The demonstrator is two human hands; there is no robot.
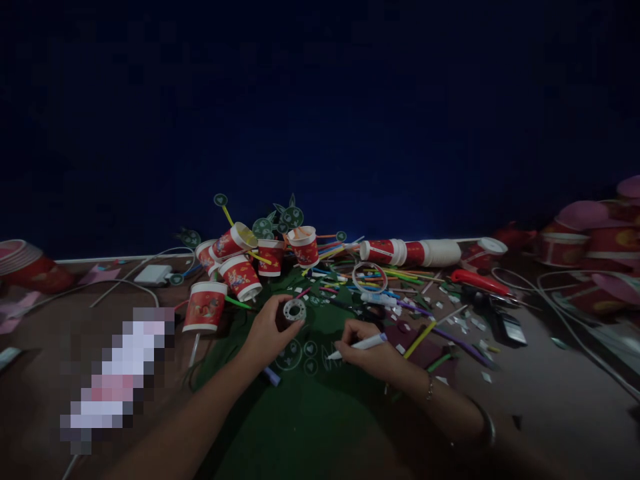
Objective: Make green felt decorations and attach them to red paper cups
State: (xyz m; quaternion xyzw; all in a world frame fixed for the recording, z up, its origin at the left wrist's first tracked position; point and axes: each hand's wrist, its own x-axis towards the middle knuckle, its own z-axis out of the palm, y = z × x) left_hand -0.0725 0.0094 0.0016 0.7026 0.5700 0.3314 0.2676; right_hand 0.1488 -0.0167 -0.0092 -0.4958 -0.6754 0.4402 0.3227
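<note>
My left hand (273, 331) grips a small pale ring (295, 309), which looks like a tape roll, between thumb and fingers above the green paper (300, 427). In my right hand (364, 350) is a white marker (369, 342) with a purple end, its tip low over the sheet beside some white zigzag lines (330, 357). White outlines mark the paper between my hands: a larger circle with a face (289, 355) and two small circles with hearts (311, 358). A purple cap (271, 377) lies near my left wrist.
Red paper cups (205, 307) with straws cluster behind my left hand. Stacked cups (383, 252) lie along the back edge. Straws, pens and paper scraps (470, 323) cover the right side, near a red-handled tool (480, 281) and a cable (565, 320). A blurred-out device (120, 367) lies left.
</note>
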